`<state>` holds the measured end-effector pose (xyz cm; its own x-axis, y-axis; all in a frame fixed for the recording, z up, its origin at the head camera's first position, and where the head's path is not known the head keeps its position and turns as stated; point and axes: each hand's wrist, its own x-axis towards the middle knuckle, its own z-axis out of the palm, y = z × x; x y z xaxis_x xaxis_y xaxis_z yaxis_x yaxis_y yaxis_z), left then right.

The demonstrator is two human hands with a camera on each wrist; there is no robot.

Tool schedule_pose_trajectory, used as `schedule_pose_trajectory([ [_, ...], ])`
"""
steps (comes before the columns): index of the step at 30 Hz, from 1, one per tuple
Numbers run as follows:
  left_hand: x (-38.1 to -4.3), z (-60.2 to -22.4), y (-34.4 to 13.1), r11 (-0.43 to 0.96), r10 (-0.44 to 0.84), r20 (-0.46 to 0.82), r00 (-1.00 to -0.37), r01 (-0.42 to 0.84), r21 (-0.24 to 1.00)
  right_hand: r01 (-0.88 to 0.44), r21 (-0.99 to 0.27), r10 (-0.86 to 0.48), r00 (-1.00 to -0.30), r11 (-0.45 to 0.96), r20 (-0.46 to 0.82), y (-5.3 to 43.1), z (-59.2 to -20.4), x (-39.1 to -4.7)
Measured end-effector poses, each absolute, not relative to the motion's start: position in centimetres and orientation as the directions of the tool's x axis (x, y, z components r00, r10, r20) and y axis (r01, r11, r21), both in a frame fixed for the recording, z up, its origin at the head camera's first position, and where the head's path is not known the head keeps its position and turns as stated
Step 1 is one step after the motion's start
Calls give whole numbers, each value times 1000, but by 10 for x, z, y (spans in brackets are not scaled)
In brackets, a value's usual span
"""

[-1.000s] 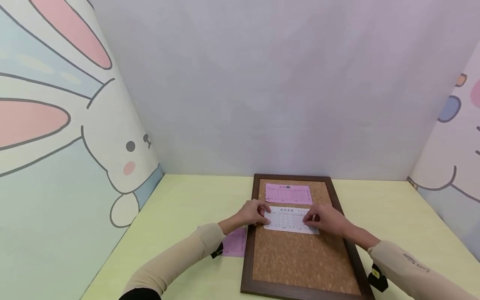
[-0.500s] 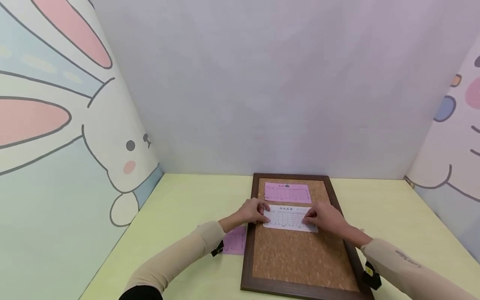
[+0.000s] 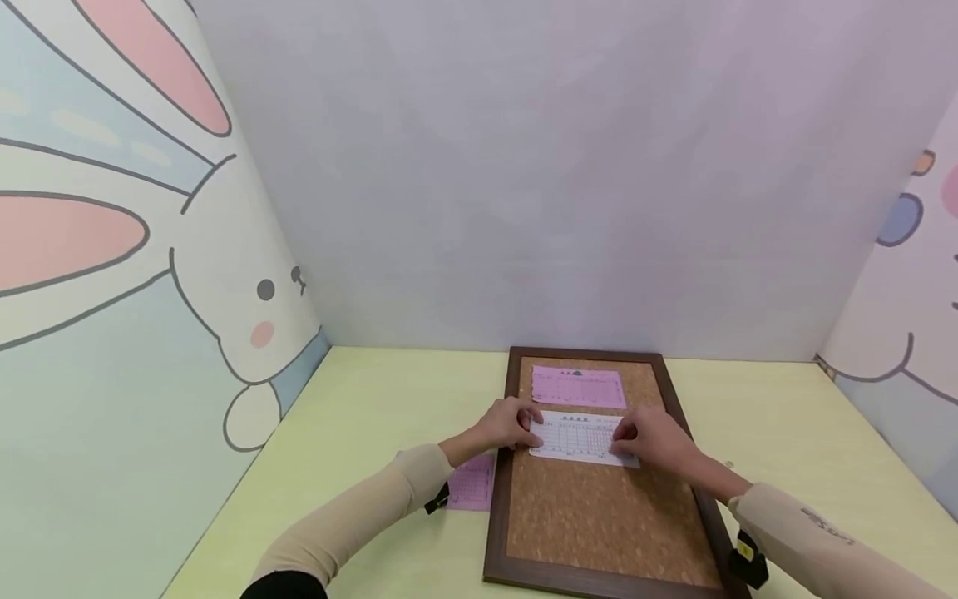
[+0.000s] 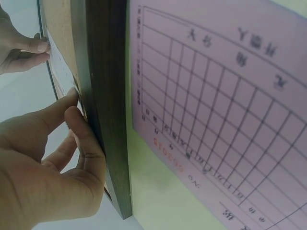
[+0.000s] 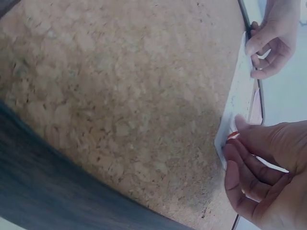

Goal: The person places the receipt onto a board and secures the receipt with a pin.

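Note:
A white receipt slip with a printed grid lies across the cork board, below a pink receipt slip. My left hand holds the white slip's left end between thumb and fingers. At its right end, my right hand has thumb and forefinger together just over the paper. The right wrist view shows a small red-and-white piece pinched between these fingertips. Most of that piece is hidden, so its kind is unclear. A small dark green thing sits at the pink slip's top edge.
Another pink receipt slip lies on the pale yellow table, by the left side of the board's dark wooden frame. A plain grey wall stands behind. Side walls carry cartoon drawings.

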<state>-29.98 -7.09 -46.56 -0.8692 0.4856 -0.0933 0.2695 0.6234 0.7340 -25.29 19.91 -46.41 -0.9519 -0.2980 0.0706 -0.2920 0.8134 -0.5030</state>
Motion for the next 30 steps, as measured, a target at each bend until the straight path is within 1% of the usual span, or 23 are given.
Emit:
schedule_pose_trajectory([
  [4, -298, -467, -72, 635, 480, -98, -872, 268, 724, -315, -502, -334, -941, 805, 55, 199, -465, -251],
  [11, -298, -468, -71, 627, 481, -89, -872, 271, 731, -315, -427, -313, -947, 847, 78, 197, -467, -248],
  [16, -300, -467, -71, 636, 477, -93, -874, 270, 722, -322, -414, -320, -944, 851, 77, 195, -465, -251],
  [20, -300, -467, -71, 647, 468, -102, -878, 262, 717, -320, -429, -330, -942, 845, 53, 193, -466, -253],
  [23, -299, -468, -71, 645, 470, -103, -877, 261, 718, -295, -461, -318, -948, 837, 29, 192, -468, -254],
  [30, -300, -466, -69, 637, 475, -98, -875, 264, 724, -272, -533, -306, -952, 801, 26, 199, -466, -257],
])
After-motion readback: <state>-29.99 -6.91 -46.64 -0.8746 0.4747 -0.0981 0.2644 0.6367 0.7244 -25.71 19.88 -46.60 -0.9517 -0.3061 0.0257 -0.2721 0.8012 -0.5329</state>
